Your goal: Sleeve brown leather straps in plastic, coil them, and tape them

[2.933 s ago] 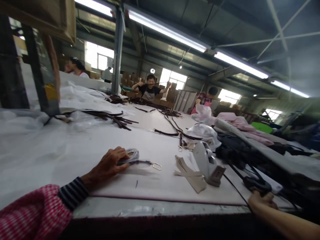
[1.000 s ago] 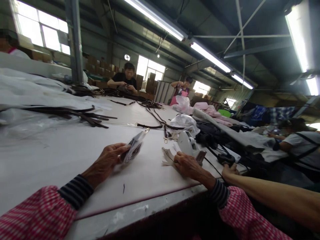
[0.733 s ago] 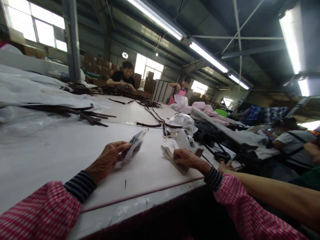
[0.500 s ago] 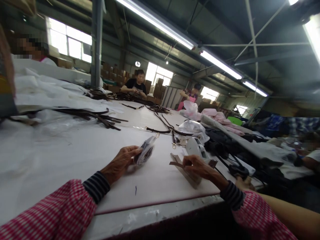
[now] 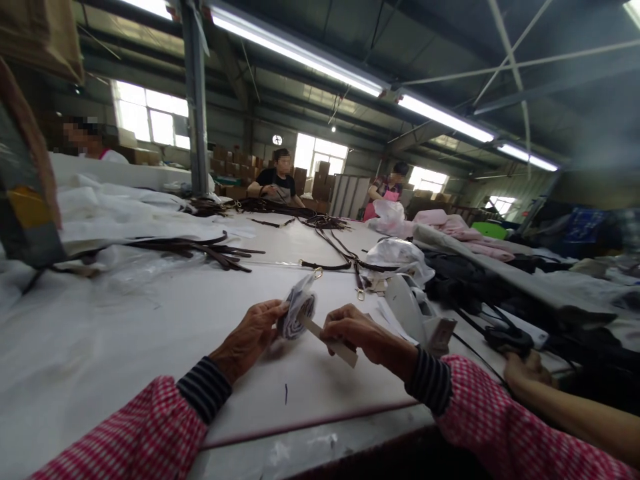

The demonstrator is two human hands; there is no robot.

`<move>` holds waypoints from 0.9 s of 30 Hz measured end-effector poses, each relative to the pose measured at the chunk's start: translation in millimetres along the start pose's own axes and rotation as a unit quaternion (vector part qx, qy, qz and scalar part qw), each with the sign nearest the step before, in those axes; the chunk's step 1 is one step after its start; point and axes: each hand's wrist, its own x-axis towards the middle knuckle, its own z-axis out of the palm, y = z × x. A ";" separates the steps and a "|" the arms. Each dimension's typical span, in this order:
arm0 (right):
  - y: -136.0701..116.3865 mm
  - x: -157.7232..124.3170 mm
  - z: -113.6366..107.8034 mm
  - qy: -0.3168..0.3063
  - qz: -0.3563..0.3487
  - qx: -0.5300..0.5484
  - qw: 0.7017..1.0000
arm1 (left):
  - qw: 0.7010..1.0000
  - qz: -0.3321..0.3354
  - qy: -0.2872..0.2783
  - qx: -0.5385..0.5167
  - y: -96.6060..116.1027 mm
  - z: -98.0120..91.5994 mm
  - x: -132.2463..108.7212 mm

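My left hand (image 5: 255, 333) grips a rolled strap (image 5: 299, 317) wrapped in clear plastic, its coiled side facing right and a gold clasp (image 5: 318, 272) at its top. Pinched in my right hand (image 5: 355, 330) is a flat beige strip (image 5: 345, 353), whose upper left end meets or overlaps the coil's right side. Both hands are just above the white table (image 5: 240, 413). Whether the strip touches the roll cannot be made out.
Dark straps (image 5: 220, 252) lie at the left and across the back. On the right are a white tape dispenser (image 5: 407, 303), black goods (image 5: 450, 280) and another person's hand (image 5: 530, 370). Plastic bags (image 5: 400, 257) sit behind. Several people are farther off.
My right hand has moved left with a beige strip, away from the other strips beside the dispenser, up to the roll. My left hand has turned the roll's coiled side more into view.
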 end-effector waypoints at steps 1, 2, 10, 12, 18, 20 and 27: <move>0.1 3.0 0.6 0.003 0.002 0.005 1.000 | 1.000 -0.002 -0.004 0.003 -0.2 -0.2 0.1; 0.3 6.1 0.8 0.005 -0.002 0.009 1.000 | 1.000 -0.005 -0.008 0.005 -0.2 -0.3 0.1; -3.8 25.4 9.6 -0.045 -0.104 0.022 0.993 | 0.998 -0.012 -0.009 0.054 0.9 3.6 -2.9; -1.9 23.2 13.5 -0.034 -0.126 0.039 0.991 | 0.997 -0.003 0.007 0.075 0.8 2.6 -1.6; 34.8 9.2 14.7 0.090 -0.230 -0.007 0.969 | 0.994 0.018 0.042 0.102 4.0 0.0 -0.6; 47.9 5.7 15.4 0.132 -0.304 -0.113 0.937 | 0.992 0.020 0.046 0.117 6.8 2.4 -1.7; 49.8 -8.9 29.6 0.134 -0.475 -0.333 0.803 | 0.928 0.127 0.052 0.345 9.7 11.2 -7.7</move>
